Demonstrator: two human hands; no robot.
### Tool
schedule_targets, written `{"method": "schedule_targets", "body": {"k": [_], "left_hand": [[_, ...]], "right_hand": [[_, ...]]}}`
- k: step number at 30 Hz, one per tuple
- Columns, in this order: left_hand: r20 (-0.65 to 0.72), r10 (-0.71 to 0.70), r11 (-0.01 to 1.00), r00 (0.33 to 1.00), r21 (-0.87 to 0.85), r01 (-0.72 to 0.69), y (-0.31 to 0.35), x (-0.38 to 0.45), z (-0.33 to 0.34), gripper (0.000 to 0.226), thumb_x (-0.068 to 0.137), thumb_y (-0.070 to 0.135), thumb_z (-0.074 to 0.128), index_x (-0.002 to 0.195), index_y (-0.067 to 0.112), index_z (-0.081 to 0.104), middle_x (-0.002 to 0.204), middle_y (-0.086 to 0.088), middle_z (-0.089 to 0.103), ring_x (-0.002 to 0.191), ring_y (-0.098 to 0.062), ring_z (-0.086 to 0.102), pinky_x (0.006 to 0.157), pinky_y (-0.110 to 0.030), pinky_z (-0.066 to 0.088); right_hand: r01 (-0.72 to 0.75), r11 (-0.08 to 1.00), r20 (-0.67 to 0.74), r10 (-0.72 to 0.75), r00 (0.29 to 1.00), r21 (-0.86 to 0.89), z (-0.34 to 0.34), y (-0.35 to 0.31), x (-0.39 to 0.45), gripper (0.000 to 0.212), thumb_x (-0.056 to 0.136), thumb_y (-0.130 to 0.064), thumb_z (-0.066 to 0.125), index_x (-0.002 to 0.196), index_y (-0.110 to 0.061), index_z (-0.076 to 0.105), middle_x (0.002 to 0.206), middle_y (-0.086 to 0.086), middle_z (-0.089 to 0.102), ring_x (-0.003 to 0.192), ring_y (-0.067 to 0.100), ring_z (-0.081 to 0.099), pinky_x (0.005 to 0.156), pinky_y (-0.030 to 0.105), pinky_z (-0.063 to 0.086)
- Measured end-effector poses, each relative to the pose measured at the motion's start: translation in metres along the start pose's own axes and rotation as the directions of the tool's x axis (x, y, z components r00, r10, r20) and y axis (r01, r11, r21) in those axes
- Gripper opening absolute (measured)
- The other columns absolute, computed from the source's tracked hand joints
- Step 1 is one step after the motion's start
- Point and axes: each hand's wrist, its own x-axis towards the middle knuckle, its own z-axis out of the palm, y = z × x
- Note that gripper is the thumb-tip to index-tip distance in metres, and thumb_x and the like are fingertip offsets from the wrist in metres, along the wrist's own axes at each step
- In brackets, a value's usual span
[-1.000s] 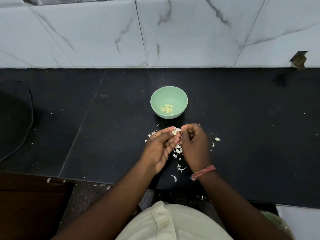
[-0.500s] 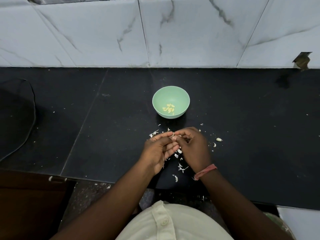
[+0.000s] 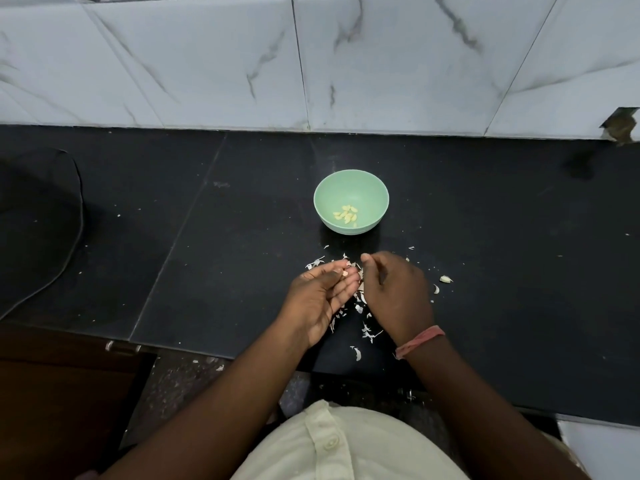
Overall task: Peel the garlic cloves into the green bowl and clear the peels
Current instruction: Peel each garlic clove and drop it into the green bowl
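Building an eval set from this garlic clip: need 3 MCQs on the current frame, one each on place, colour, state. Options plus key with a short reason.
1. Where do the peeled cloves lie?
A. Inside the bowl
B. On the counter left of the bowl
C. On the wall tiles

2. What colour is the bowl?
A. Red
B. Green
C. Black

3. How is the left hand placed?
A. Flat on the counter
B. Inside the bowl
C. Palm up, a small pale piece at its fingertips

Key: 1 A, the yellowish cloves sit on the bowl's floor. 2 B, its wall is pale green against the black counter. 3 C, the palm faces up beside the right hand, above scattered peels.
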Motion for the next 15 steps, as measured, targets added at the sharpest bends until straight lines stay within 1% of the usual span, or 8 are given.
{"method": "schedule_targets", "body": {"k": [1,2,3,6,8,10,12,15], "left_hand": [[-0.004,0.005,1.0,1.0,-0.005,-0.005,0.0,0.0,0.001,0.023,0.098,-0.002,0.055,0.117,-0.011,0.063,0.104,-0.026,0.073,0.09,-0.026,0.075,0.08,-0.032,0.062],[-0.009,0.01,1.0,1.0,-0.006,-0.01,0.0,-0.001,0.001,0.021,0.097,0.0,0.057,0.116,-0.008,0.064,0.104,-0.024,0.073,0.09,-0.025,0.075,0.08,-0.032,0.062],[-0.014,0.017,1.0,1.0,-0.004,-0.017,0.0,-0.002,0.001,0.02,0.096,0.001,0.059,0.115,-0.005,0.065,0.104,-0.023,0.074,0.089,-0.024,0.075,0.079,-0.032,0.062],[-0.026,0.045,0.999,0.999,-0.008,-0.045,0.0,-0.003,0.002,0.021,0.094,0.004,0.064,0.114,0.001,0.068,0.107,-0.019,0.074,0.087,-0.021,0.075,0.08,-0.03,0.062],[-0.037,0.065,0.998,0.997,-0.014,-0.065,-0.001,-0.003,0.002,0.02,0.093,0.002,0.064,0.113,0.002,0.069,0.107,-0.018,0.075,0.086,-0.019,0.074,0.082,-0.028,0.061],[-0.045,0.078,0.996,0.996,-0.034,-0.08,-0.001,-0.004,0.002,0.021,0.091,-0.002,0.065,0.112,0.001,0.069,0.107,-0.018,0.075,0.085,-0.018,0.074,0.084,-0.027,0.059],[-0.038,0.082,0.995,0.996,-0.062,-0.084,0.0,-0.004,0.002,0.026,0.09,-0.003,0.066,0.115,0.001,0.068,0.108,-0.019,0.074,0.086,-0.018,0.073,0.085,-0.027,0.059],[-0.008,0.096,0.991,0.995,-0.09,-0.096,0.001,-0.006,0.001,0.031,0.089,-0.004,0.065,0.12,0.001,0.066,0.111,-0.018,0.073,0.087,-0.019,0.073,0.085,-0.026,0.058]], "right_hand": [[-0.01,1.0,-0.029,0.009,1.0,-0.027,-0.001,-0.002,0.001,0.032,0.098,-0.025,0.06,0.067,-0.023,0.05,0.056,-0.013,0.045,0.057,0.009,0.043,0.058,0.027,0.026],[-0.024,0.999,-0.042,0.022,0.999,-0.047,-0.001,-0.001,0.001,0.035,0.098,-0.027,0.061,0.066,-0.022,0.048,0.054,-0.012,0.043,0.055,0.011,0.042,0.057,0.027,0.024],[-0.028,0.998,-0.026,0.026,0.999,-0.063,0.0,0.001,0.0,0.033,0.097,-0.026,0.062,0.067,-0.018,0.052,0.056,-0.01,0.049,0.055,0.012,0.046,0.057,0.027,0.025],[-0.053,0.998,0.113,0.054,0.992,-0.015,0.005,0.011,-0.002,0.008,0.088,-0.006,0.065,0.087,-0.014,0.067,0.081,-0.003,0.067,0.077,0.016,0.062,0.065,0.021,0.036],[0.001,1.0,0.148,-0.004,0.989,0.022,0.004,0.01,-0.005,0.029,0.081,0.008,0.058,0.099,-0.013,0.068,0.093,0.001,0.069,0.087,0.019,0.064,0.075,0.023,0.043],[0.037,0.998,0.146,-0.045,0.988,0.06,0.004,0.005,-0.009,0.046,0.079,0.012,0.051,0.114,-0.014,0.067,0.106,0.004,0.068,0.096,0.019,0.066,0.086,0.03,0.052],[0.014,0.991,0.122,-0.03,0.992,0.13,0.003,-0.002,-0.01,0.05,0.084,0.01,0.052,0.126,-0.016,0.063,0.116,0.003,0.065,0.1,0.015,0.066,0.091,0.033,0.055],[-0.024,0.966,0.07,0.006,0.998,0.256,0.001,-0.012,-0.01,0.047,0.088,0.005,0.059,0.127,-0.021,0.062,0.109,-0.001,0.066,0.095,0.006,0.066,0.09,0.03,0.056]]}}
